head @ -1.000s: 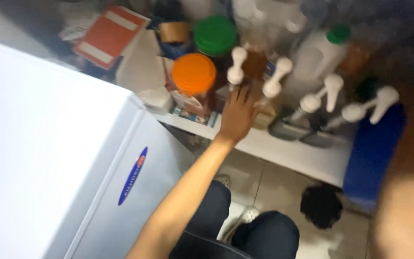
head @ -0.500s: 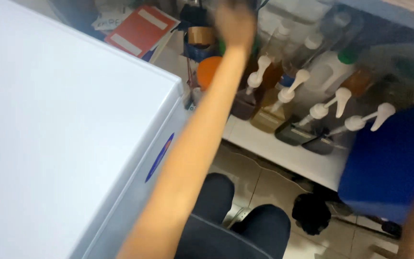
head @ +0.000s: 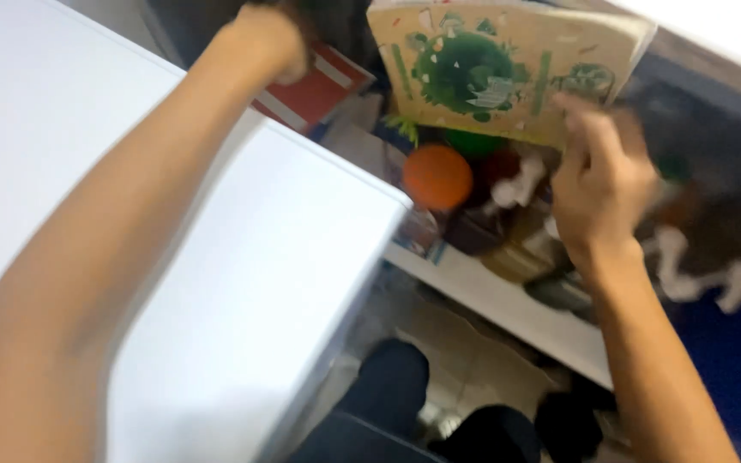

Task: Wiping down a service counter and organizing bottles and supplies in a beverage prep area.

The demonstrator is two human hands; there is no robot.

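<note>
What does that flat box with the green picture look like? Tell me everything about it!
The flat box looks like tan cardboard, with a green splotchy picture and small green marks printed on its big face. It is thin and wide, tilted in the air above the shelf of bottles, its printed face turned toward the camera. The right hand grips its lower right edge, fingers on the face. The picture is blurred, so finer details cannot be made out.

Shop storeroom; white chest freezer [head: 242, 283]; shelf [head: 508, 304] of pump bottles [head: 516, 184].

Tan book [head: 508, 64] with green print, orange lid [head: 436, 177], red box [head: 315, 86]
</note>
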